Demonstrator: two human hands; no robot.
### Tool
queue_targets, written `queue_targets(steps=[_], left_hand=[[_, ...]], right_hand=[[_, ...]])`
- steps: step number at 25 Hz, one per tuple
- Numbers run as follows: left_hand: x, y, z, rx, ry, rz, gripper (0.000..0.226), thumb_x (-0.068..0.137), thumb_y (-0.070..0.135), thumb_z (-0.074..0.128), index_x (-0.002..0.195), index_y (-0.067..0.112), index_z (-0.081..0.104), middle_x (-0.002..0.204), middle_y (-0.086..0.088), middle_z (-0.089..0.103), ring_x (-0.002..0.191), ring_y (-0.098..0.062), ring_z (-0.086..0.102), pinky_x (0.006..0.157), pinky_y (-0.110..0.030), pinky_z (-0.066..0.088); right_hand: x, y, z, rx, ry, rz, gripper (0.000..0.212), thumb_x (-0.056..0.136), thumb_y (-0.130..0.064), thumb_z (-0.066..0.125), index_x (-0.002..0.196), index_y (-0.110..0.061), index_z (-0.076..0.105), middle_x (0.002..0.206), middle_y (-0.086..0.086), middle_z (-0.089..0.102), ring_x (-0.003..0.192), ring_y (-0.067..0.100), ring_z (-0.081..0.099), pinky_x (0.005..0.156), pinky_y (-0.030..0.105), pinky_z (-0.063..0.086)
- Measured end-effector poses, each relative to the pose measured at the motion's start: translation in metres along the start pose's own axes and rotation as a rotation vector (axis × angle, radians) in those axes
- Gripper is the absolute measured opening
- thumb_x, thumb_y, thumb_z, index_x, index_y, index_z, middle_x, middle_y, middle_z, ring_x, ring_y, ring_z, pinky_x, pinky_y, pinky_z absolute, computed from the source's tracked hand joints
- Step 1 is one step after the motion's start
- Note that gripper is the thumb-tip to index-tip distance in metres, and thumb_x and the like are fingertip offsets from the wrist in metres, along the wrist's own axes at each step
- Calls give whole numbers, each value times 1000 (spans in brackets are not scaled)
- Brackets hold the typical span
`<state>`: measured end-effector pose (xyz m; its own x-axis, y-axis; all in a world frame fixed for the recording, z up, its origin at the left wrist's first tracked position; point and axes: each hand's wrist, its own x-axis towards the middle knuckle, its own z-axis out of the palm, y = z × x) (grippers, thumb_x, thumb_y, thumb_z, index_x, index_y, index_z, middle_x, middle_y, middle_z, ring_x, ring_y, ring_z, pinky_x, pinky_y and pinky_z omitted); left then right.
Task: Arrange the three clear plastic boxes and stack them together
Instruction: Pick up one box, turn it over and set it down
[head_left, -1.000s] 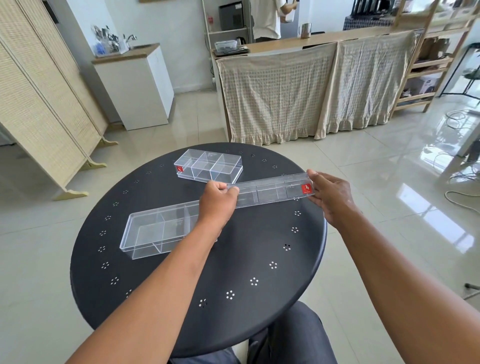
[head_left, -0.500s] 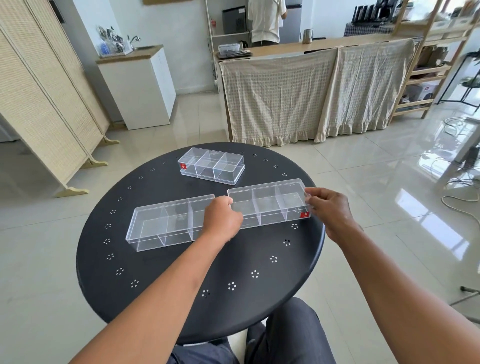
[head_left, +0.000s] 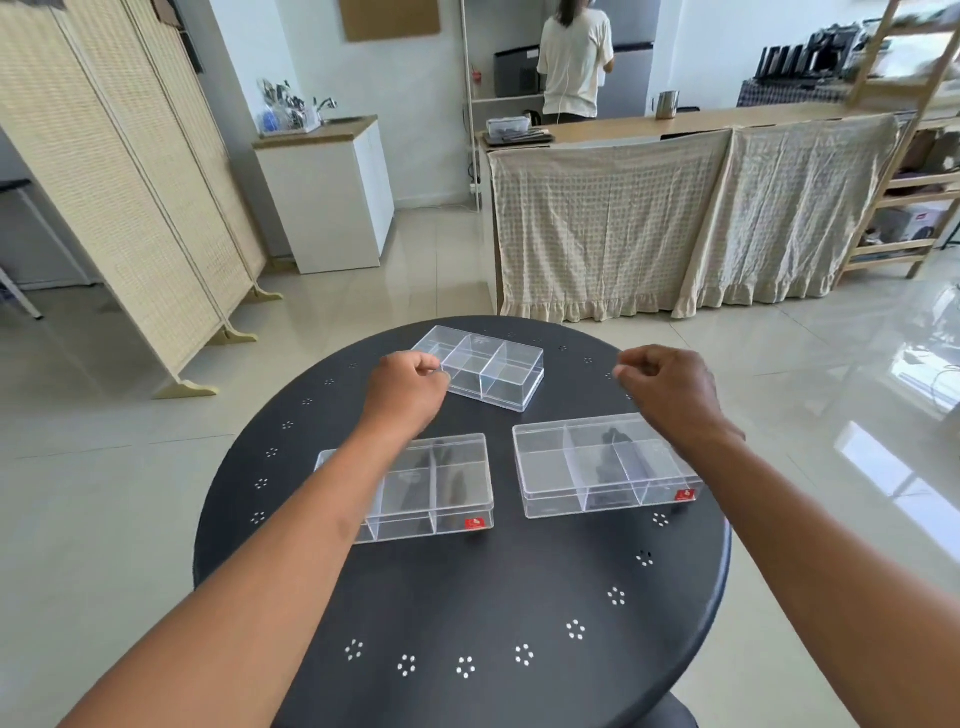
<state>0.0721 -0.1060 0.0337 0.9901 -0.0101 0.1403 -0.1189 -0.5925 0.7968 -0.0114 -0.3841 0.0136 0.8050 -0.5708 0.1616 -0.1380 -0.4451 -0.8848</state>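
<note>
Three clear plastic boxes with inner dividers lie flat and apart on a round black table (head_left: 467, 613). The far box (head_left: 488, 366) sits near the table's back edge. A left box (head_left: 436, 488) lies under my left forearm, and a right box (head_left: 597, 462) lies under my right wrist; both carry a small red sticker. My left hand (head_left: 408, 387) hovers with curled fingers just left of the far box, at its near-left corner; whether it touches is unclear. My right hand (head_left: 667, 389) hangs loosely curled above the right box's far edge, holding nothing.
Beyond the table stand a counter draped with a checked cloth (head_left: 675, 218), a white cabinet (head_left: 332, 202) and a folding woven screen (head_left: 119, 171) at the left. A person (head_left: 574, 57) stands behind the counter. Glossy tiled floor surrounds the table.
Both hands have let go of the right box, which now lies flat on the table. The hands have risen and moved toward the back; the left one now sits beside the far box.
</note>
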Motion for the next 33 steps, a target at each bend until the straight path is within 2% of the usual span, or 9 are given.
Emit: queue_targets(steps=[4,7,10,15,20,24,29,32,33], left_hand=[[70,-33,-8,-21,5,-83,9,76,21,57,76,20,66,71,-10,57,66,-22,51,69,-34,51],[120,-55,0,-30,1,-163,9,76,23,54,76,18,61,72,-9,53,68,-20,50,68,-39,53],[151,-71,15,-62,-37,-292,15,80,27,58,78,12,60,75,-11,58,70,-28,60,81,-50,61],[163,-87,37,-71,-185,-394,28,79,38,63,79,11,68,78,-8,56,72,-28,55,69,-32,53],[160,-91,42,-226,-136,-434,21,82,28,67,88,7,65,89,-10,59,80,-26,58,78,-37,58],[144,-84,33,-433,-122,-480,16,84,20,69,92,7,65,80,-7,63,73,-25,63,75,-35,54],[134,-53,8,-738,-53,-437,24,76,18,82,92,6,69,81,-11,73,67,-22,71,66,-35,61],[128,-22,-4,-752,50,-343,27,67,21,88,81,6,70,77,-11,75,59,-21,72,66,-35,64],[125,-12,-7,-735,78,-300,28,65,23,89,78,5,71,76,-11,75,61,-22,72,69,-37,64]], right_hand=[[45,-16,60,-50,-205,102,35,85,-34,75,85,1,75,83,20,78,77,29,73,89,55,63],[76,-17,97,-80,-279,238,42,87,-38,75,87,4,73,78,15,74,86,32,79,90,56,63],[93,-13,119,-146,-320,290,43,89,-43,74,96,0,72,77,9,69,92,35,80,91,57,63],[101,-9,144,-141,-355,379,38,91,-33,77,102,3,70,80,11,67,93,33,79,88,50,65],[95,-15,152,70,-279,478,22,96,-14,73,111,-4,60,84,9,57,86,28,60,80,43,60],[84,-22,143,209,-303,537,14,97,-4,68,107,-8,60,97,14,58,79,27,58,70,42,56],[76,-35,134,346,-313,534,19,99,4,60,86,-9,57,91,15,65,69,30,68,64,45,63],[72,-41,129,293,-306,448,4,97,-1,66,98,2,63,94,17,64,72,30,67,76,49,66],[71,-43,127,234,-274,407,20,94,-5,71,107,8,63,95,19,61,78,31,62,81,50,64]])
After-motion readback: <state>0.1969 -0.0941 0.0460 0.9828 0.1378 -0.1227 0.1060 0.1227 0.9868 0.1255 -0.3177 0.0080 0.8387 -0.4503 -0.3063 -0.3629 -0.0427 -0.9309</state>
